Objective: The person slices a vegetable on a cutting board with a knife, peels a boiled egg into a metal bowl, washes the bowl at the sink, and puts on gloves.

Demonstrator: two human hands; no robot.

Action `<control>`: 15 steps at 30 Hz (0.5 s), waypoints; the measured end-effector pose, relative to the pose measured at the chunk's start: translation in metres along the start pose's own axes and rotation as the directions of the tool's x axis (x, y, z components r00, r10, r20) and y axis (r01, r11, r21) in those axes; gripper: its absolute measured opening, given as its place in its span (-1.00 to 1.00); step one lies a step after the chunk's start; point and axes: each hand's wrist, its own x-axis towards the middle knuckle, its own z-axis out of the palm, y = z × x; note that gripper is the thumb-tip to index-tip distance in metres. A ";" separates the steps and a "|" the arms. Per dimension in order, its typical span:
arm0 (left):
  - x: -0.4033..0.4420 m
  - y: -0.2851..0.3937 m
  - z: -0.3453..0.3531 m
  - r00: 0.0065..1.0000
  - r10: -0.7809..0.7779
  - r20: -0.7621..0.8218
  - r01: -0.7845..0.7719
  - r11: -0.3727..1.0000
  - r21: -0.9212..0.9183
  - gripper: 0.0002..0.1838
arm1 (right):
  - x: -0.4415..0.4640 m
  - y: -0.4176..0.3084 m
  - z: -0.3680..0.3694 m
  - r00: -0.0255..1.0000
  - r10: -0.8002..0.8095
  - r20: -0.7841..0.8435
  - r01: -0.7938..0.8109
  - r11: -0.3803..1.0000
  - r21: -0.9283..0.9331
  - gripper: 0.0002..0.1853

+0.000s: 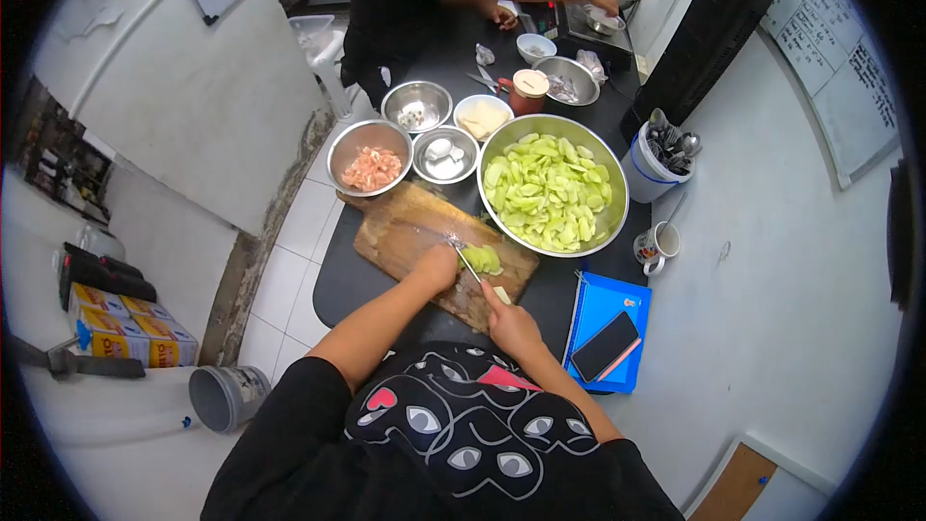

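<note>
My right hand (514, 328) is closed around the pale handle of a kitchen knife (467, 262), whose blade points away to the upper left over the wooden cutting board (395, 236). Just left of the blade, my left hand (436, 268) has its fingers curled together near the tip; whatever they hold is hidden. Pale green vegetable slices (482, 259) lie against the blade's right side. Beyond the board's right end stands a large steel bowl (620, 207) full of similar green slices (550, 191).
Behind the board are a bowl of pinkish meat pieces (372, 169), a bowl with white spoons (444, 150) and a red mug (527, 92). At right sit a cup (658, 246), a blue notebook (608, 294) and a phone (606, 345). Another person (405, 10) works at the far end.
</note>
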 end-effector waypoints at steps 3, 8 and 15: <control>-0.003 0.001 -0.005 1.000 0.018 0.024 -0.019 0.999 0.031 -0.80 | 0.018 0.021 0.027 0.998 -0.032 -0.058 0.033 0.999 0.002 -0.47; 0.000 -0.006 0.003 1.000 0.012 0.020 -0.014 0.998 0.062 -0.81 | 0.019 0.016 0.016 0.997 -0.040 -0.072 0.044 0.998 0.055 -0.47; -0.005 -0.001 -0.004 1.000 0.007 0.028 -0.009 0.998 0.064 -0.82 | -0.001 0.001 0.006 0.999 -0.034 -0.030 0.033 0.999 -0.015 -0.45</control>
